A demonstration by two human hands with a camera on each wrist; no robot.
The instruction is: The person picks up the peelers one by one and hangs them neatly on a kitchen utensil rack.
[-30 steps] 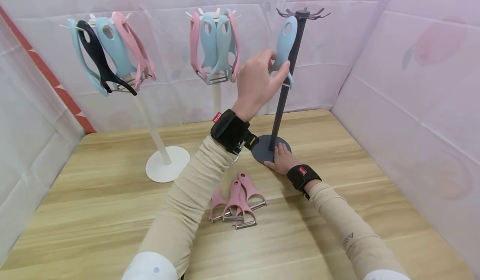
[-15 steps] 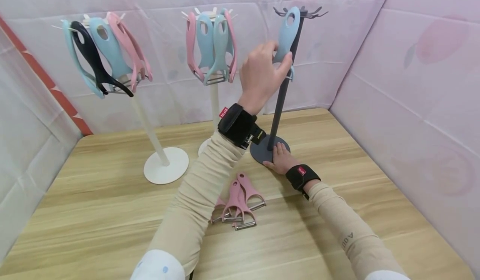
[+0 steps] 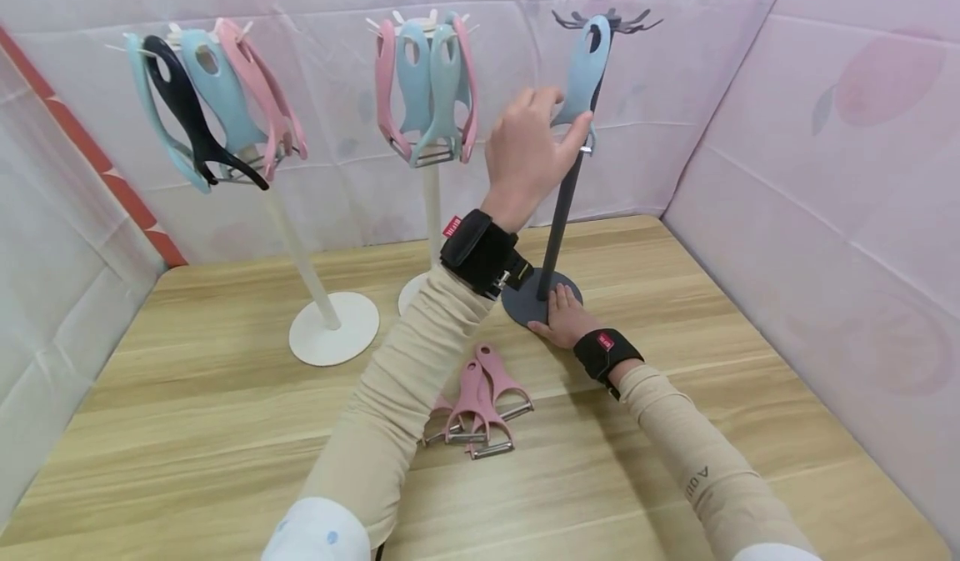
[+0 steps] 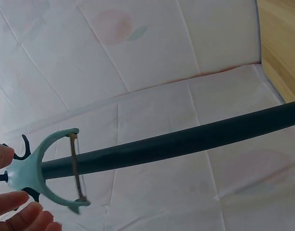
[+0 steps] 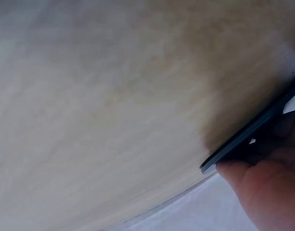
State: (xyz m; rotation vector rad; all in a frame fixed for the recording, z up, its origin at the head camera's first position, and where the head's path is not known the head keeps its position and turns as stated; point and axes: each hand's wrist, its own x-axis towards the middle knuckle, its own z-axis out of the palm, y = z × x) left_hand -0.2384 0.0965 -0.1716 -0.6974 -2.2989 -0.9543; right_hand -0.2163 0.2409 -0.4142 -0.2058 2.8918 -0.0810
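Observation:
My left hand (image 3: 529,148) is raised at the dark grey stand (image 3: 564,211), with thumb and fingers at both sides of a light blue peeler (image 3: 587,65). The peeler hangs handle up at the stand's top, and a dark hook shows through its handle hole. In the left wrist view, the peeler's blade (image 4: 76,166) crosses in front of the pole, between thumb and fingertips. My right hand (image 3: 567,319) rests on the stand's round base (image 3: 517,301), fingers stretched toward the pole. The right wrist view shows the thumb (image 5: 239,175) at the base's edge.
Several pink peelers (image 3: 471,398) lie piled on the wooden table (image 3: 187,428). A white stand (image 3: 333,348) at the left carries blue, black and pink peelers; a second white stand (image 3: 431,202) in the middle carries pink and blue ones. Cloth walls stand behind and at the sides.
My left hand has moved up and slightly right with the light blue peeler, and a hook now shows in its handle hole. The right hand has stayed on the base.

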